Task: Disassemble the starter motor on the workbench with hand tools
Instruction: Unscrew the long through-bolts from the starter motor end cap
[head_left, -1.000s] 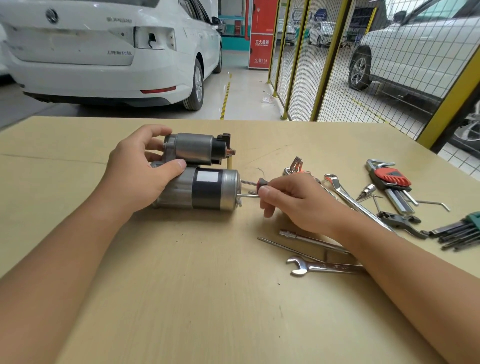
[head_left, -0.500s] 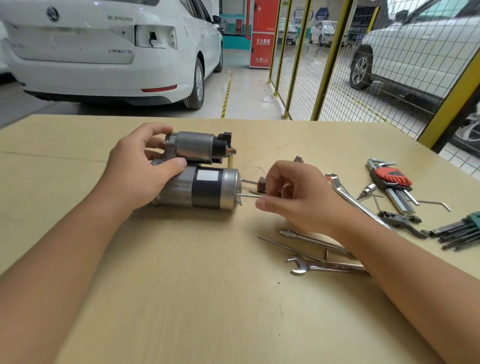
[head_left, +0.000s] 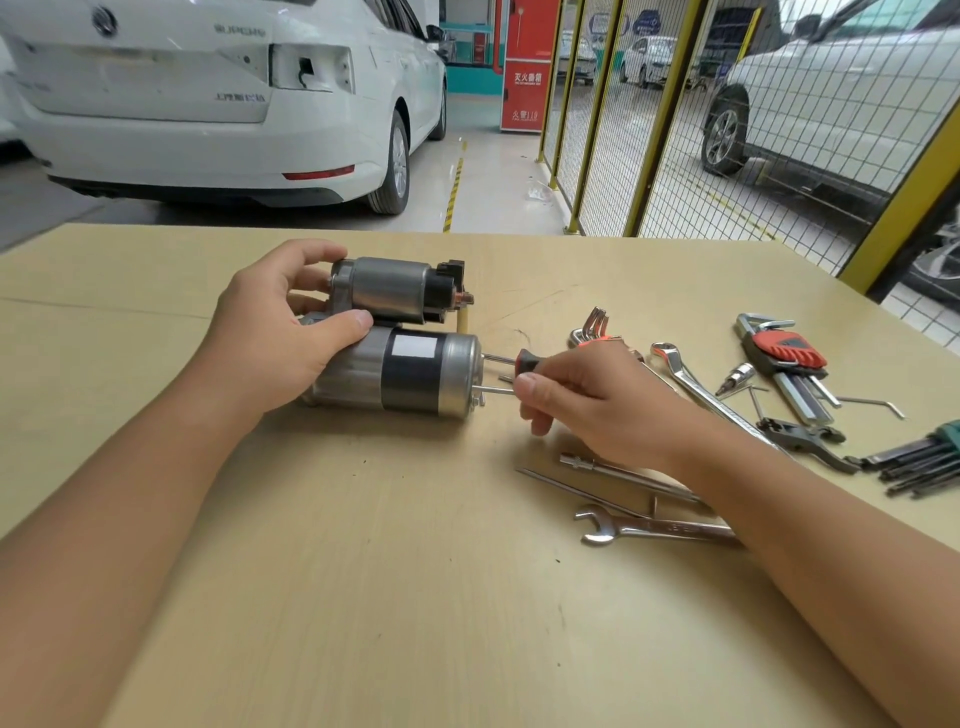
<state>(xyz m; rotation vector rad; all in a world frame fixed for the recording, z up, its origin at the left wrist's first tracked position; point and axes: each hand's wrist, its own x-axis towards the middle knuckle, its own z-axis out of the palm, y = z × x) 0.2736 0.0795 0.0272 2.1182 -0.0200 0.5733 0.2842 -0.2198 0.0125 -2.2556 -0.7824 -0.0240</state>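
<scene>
The starter motor (head_left: 400, 371) lies on its side on the workbench (head_left: 389, 597), with its solenoid (head_left: 392, 288) on the far side. My left hand (head_left: 275, 348) grips the motor's left end, thumb on top. A long thin through bolt (head_left: 496, 389) sticks out of the motor's right end cap. My right hand (head_left: 597, 405) pinches the bolt's outer end between thumb and fingers. A red-and-black screwdriver (head_left: 524, 360) lies just behind those fingers, with its shaft pointing at the end cap and most of its handle hidden.
Near my right forearm lie an open-end spanner (head_left: 649, 531), a socket extension bar (head_left: 613, 467) and a thin rod (head_left: 571, 491). Farther right are a ring spanner (head_left: 691, 379), a red hex-key set (head_left: 787, 353) and a green hex-key set (head_left: 919, 462). The bench's far edge faces parked cars.
My right hand's fingers lifted and curled over the bolt, then dropped back into a pinch on its end. The motor, my left hand and the screwdriver stayed put.
</scene>
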